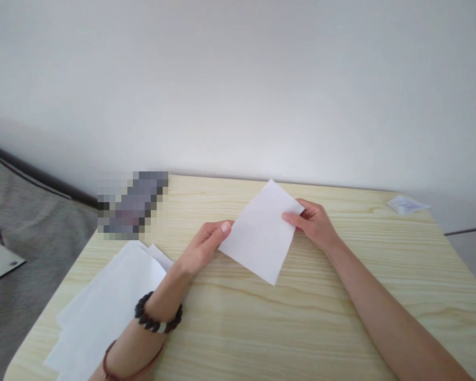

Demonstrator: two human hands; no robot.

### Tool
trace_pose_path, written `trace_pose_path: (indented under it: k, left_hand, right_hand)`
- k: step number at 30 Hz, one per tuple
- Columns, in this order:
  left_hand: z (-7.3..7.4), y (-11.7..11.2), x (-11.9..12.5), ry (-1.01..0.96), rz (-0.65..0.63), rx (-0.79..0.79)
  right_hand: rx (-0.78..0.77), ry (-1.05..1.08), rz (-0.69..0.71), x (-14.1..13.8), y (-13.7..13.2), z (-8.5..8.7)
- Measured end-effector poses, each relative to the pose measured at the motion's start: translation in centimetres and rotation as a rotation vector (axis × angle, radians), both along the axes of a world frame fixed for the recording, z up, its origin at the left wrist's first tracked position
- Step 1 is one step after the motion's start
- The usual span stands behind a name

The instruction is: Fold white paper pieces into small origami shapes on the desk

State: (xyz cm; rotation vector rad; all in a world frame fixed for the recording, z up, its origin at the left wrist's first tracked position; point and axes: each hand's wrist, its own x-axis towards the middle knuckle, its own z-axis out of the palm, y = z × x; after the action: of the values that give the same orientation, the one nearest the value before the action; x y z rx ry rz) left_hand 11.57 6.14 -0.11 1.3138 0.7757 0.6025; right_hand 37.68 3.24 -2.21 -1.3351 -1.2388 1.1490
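A white sheet of paper (259,233), roughly square and turned cornerwise, is held up over the table between both my hands. My left hand (206,244) pinches its left edge, thumb on top and fingers behind. On the right side, my right hand (311,219) grips the paper near its right corner, with the thumb on the front face and the other fingers partly hidden underneath. The side facing me looks blank and flat. A dark beaded bracelet (158,320) and a thin reddish cord circle my left wrist and forearm.
Loose white sheets (115,301) lie overlapping at the left of the wooden table (269,333), partly under my left arm. A folded white paper piece (408,205) sits at the far right corner. A blurred-out dark object (137,203) rests at the back left. The wall stands behind.
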Motion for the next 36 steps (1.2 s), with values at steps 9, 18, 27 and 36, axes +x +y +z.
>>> trace_pose_path:
  k: [9, 18, 27, 36]
  left_hand:
    - [-0.6, -0.3, 1.3, 0.008, 0.037, -0.192]
    - [-0.8, 0.3, 1.3, 0.005, 0.166, -0.192]
    - [-1.0, 0.9, 0.9, -0.037, 0.146, -0.237]
    - [-0.2, 0.7, 1.0, -0.033, 0.133, -0.206]
  right_hand:
    - [-0.058, 0.094, 0.146, -0.8, -0.4, 0.6]
    - [-0.001, -0.054, 0.238, -2.4, -1.0, 0.1]
    - [0.249, -0.167, 0.174, -2.1, -1.2, -0.4]
    - [0.399, -0.321, 0.235, -2.0, -1.0, -0.5]
